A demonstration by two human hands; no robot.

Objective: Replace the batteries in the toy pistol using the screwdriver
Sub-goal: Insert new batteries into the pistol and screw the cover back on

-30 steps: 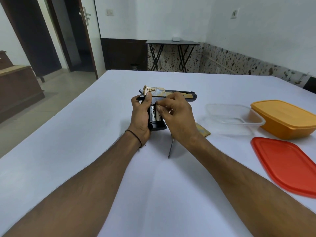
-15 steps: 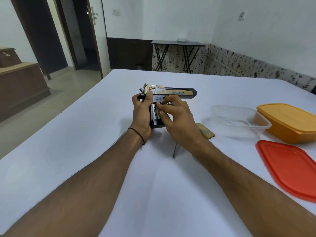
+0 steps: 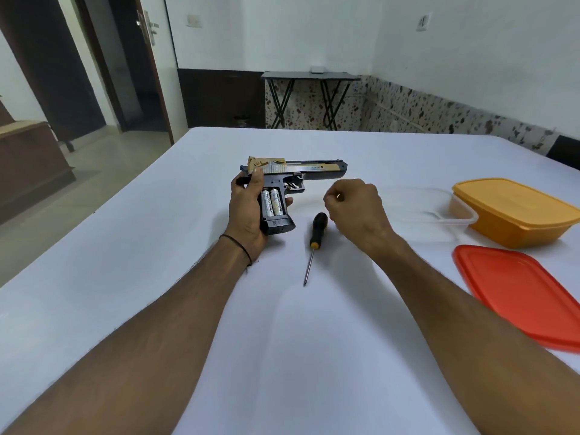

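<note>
While left grip (image 3: pixel 246 211) holds toy pistol (image 3: pixel 301 171), barrel points right | right grip (image 3: pixel 354 208) curled, contents unclear

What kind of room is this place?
Probably a plain room in a home or small office: a big white table, a folding table against speckled wall tiles, and an open door onto a hallway.

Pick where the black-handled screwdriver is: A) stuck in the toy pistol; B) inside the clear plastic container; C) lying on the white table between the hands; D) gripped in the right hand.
C: the black-handled screwdriver lies on the white table, between the left hand gripping the black and gold toy pistol and the right hand.
</note>
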